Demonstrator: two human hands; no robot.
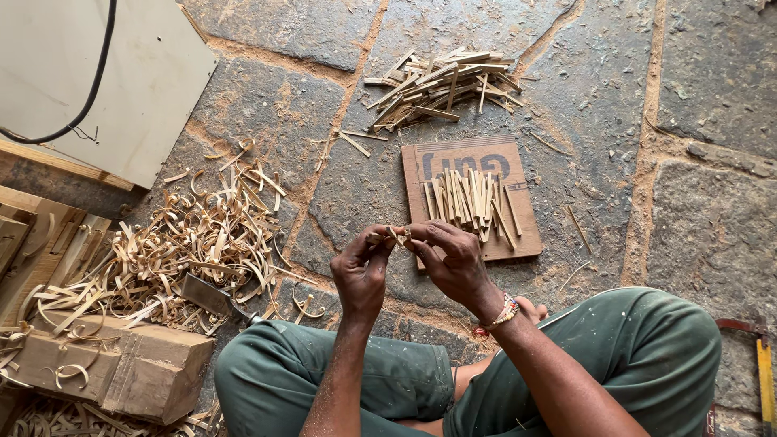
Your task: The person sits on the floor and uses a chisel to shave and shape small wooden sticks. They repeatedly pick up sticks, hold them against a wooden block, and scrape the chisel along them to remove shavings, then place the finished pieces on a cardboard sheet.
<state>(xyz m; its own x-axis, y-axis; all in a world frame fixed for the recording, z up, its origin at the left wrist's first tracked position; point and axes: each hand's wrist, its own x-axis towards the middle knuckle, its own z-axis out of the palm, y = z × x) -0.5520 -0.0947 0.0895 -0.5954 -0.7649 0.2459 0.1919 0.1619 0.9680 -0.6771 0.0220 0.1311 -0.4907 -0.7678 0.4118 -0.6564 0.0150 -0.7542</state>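
— Head view, looking straight down: what have the hands got?

— Both meet in front of the knees. The left hand [362, 271] and the right hand [453, 260] each pinch an end of a small pale bamboo sliver [394, 235], fingertips closed on it, thumbs on top. Held up off the floor like that, it sits in plain sight and clear of the litter below.

— And the rest of the strips?

— Sorted by place. A flat brown cardboard square [518, 235] lies just beyond the hands on the grey stone floor [696, 202], carrying a neat row of short cut bamboo sticks [469, 198], probably to keep them off the dust. Farther out is a looser heap of cut bamboo sticks [441, 85]. To the left spreads a tangle of curled bamboo shavings [186, 251], with a flat-bladed metal knife [212, 297] lying at its near edge, close to the left knee.

— Any room to move?

— Right of the cardboard the stone is mostly bare, only a few stray splinters. The left is hemmed in: shavings, a rough wooden block [137, 368], and a pale board with a black cable [97, 73] across it. The green trousers [631, 356] close off the near side.
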